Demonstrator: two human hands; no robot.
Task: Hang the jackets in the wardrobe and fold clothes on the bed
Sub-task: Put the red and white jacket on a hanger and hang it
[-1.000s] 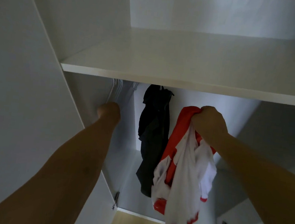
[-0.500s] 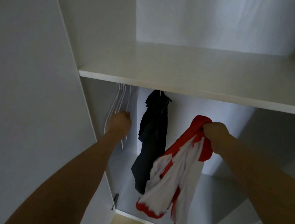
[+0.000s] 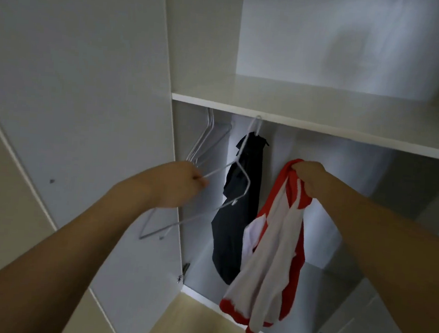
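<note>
Now that the left hand has pulled a white wire hanger off the bunch of spare hangers, the hanger is out in front of the wardrobe, when a moment ago the hand was only reaching in. Its fingers are curled tight round the wire. That likely means the jacket can go on next. The right hand grips the red and white jacket by its top, fingers closed on the cloth. The jacket hangs down below that grip, limp and crumpled, with red edges at the bottom. Just left of that grip, a dark jacket already hangs inside, under the shelf.
</note>
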